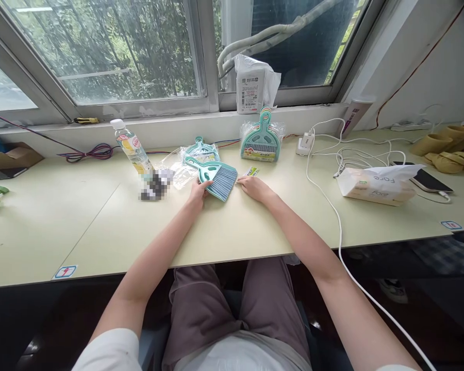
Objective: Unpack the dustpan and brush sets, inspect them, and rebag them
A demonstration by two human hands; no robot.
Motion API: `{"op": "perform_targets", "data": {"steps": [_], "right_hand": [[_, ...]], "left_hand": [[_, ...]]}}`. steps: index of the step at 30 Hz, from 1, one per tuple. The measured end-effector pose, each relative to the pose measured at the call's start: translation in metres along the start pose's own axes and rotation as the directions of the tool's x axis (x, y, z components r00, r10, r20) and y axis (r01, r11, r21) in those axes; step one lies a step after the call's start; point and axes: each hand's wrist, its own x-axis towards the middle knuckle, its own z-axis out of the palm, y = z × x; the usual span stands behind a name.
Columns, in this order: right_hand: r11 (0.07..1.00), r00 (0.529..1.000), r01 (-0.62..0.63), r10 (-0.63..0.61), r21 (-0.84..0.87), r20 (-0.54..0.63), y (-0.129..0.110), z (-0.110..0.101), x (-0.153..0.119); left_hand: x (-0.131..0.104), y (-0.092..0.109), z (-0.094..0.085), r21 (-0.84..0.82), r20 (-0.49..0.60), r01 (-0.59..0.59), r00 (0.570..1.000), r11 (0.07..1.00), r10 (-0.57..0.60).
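My left hand (199,193) grips a teal hand brush and dustpan set (221,181) by its lower left side. It is tilted above the table, grey bristles toward the right and handle toward the upper left. Just right of the bristles is my right hand (257,188), its thumb and fingers pressed together; what they hold, if anything, is too small to make out. A small green and yellow label card (252,171) shows just behind those fingers. Another teal set (201,149) lies behind the held one, by clear plastic wrapping (181,174). A stack of such sets (261,139) leans against the sill.
A clear bottle with a white cap (133,147) stands left, near a blurred patch. White cables (325,185) run across the right side and over the front edge. Further right are a tissue pack (377,185) and a phone (431,180). A white package (251,87) rests on the sill.
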Motion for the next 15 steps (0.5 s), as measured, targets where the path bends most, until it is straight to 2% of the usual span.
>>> {"op": "perform_targets", "data": {"steps": [3,6,8,9,10,11,13,15], "right_hand": [[0.996,0.977,-0.034,0.051,0.088,-0.208,0.006,-0.004,0.000],[0.964,0.865,-0.051,0.172,0.260,-0.471,0.004,-0.009,-0.001],[0.942,0.789,0.015,0.195,0.336,-0.583,-0.005,-0.013,-0.004],[0.938,0.770,0.045,0.187,0.343,-0.611,-0.011,-0.015,-0.006],[0.942,0.770,0.070,0.159,0.329,-0.618,-0.019,-0.015,-0.009],[0.950,0.790,0.091,0.113,0.298,-0.603,-0.026,-0.015,-0.011],[0.965,0.861,0.138,-0.005,0.223,-0.509,-0.042,-0.012,-0.015],[0.968,0.911,0.173,-0.086,0.183,-0.404,-0.054,-0.006,-0.017]], "left_hand": [[-0.002,0.003,0.001,-0.019,-0.009,0.014,1.000,1.000,-0.014],[-0.006,0.003,0.001,-0.018,0.007,-0.003,1.000,1.000,0.003],[-0.009,0.002,0.003,-0.015,0.028,-0.020,0.999,1.000,0.021],[-0.011,0.001,0.005,-0.021,0.041,-0.027,0.999,0.999,0.027],[-0.013,0.001,0.006,-0.034,0.056,-0.034,0.998,0.999,0.036],[-0.015,0.000,0.008,-0.055,0.072,-0.046,0.996,0.997,0.050],[-0.018,0.000,0.011,-0.113,0.106,-0.082,0.990,0.990,0.094],[-0.019,0.001,0.013,-0.168,0.131,-0.123,0.981,0.978,0.145]]}}
